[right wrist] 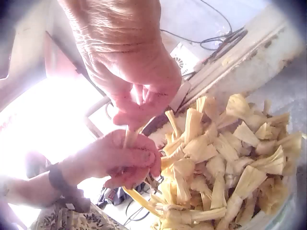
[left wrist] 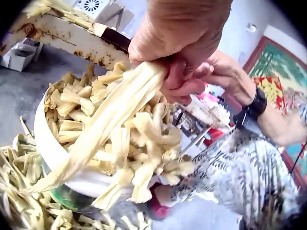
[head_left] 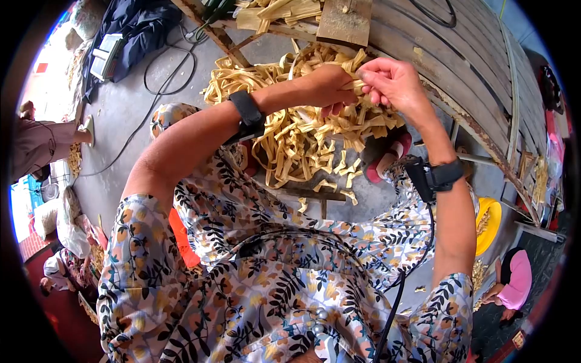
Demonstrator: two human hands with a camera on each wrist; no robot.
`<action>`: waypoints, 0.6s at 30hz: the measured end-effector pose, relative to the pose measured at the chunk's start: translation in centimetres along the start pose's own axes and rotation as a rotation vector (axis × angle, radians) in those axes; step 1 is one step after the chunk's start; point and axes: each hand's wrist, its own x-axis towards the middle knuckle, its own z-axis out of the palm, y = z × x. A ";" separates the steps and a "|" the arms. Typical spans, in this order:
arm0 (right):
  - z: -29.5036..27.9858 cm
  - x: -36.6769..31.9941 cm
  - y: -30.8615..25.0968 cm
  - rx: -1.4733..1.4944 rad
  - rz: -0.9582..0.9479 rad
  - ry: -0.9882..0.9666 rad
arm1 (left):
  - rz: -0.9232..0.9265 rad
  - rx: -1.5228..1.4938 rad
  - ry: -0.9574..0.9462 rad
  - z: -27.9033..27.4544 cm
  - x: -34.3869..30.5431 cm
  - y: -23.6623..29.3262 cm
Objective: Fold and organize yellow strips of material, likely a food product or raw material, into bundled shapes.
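Left wrist view: one pale strip (left wrist: pixel 100 124) is pinched by the left hand (left wrist: pixel 184 33) above knotted pieces (left wrist: pixel 153 132) in a tub (left wrist: pixel 43 134), and also by the right hand (head_left: pixel 394 85) close beside; tension is probably best kept light and even so tearing is avoided.

The strip (left wrist: pixel 110 115) is showing pale yellow, the bucket rim (left wrist: pixel 42 125) white. The clothes (head_left: pixel 200 302) are carrying black leaves and peach flowers; the shoes (head_left: pixel 374 172) are showing pink.
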 end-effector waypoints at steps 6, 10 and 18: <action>-2.7 0.8 -0.6 -0.014 -0.253 0.129 | 0.340 -0.104 0.193 -4.4 -2.0 0.4; -1.1 1.2 -1.8 0.013 -0.214 0.126 | 0.274 -0.006 0.328 -5.2 -2.6 1.0; 0.1 1.6 -2.7 -0.023 0.171 0.000 | 0.770 0.782 0.546 -4.1 -2.7 1.2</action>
